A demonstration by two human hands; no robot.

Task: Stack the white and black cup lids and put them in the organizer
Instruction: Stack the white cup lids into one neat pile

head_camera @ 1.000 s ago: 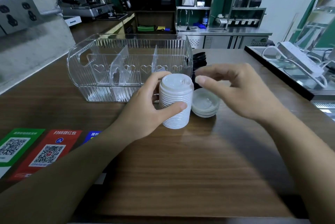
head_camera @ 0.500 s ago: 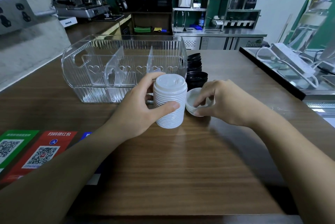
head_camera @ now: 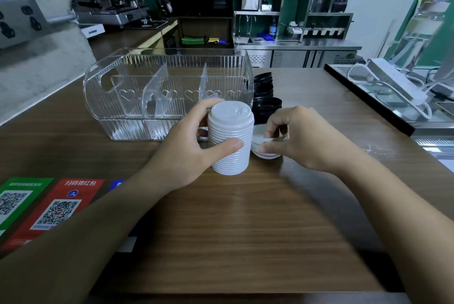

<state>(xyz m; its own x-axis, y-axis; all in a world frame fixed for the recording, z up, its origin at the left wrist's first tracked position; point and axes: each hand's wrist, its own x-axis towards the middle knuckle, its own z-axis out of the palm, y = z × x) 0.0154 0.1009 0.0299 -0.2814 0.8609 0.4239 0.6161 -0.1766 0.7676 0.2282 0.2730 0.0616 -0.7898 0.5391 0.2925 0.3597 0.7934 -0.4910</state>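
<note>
One tall stack of white plastic cup lids (head_camera: 231, 139) stands on the brown wooden table (head_camera: 245, 230), the left hand (head_camera: 186, 153) curled around it. Just beside it, the right hand (head_camera: 302, 139) pinches a short pile of white lids (head_camera: 264, 147). Stacked black lids (head_camera: 265, 97) sit beyond, beside the clear ribbed plastic organizer (head_camera: 157, 87).

Tall upright white lid stack (head_camera: 231, 139) beside loose white lids (head_camera: 264, 146), black lids (head_camera: 265, 99), clear organizer (head_camera: 167, 92)
</note>
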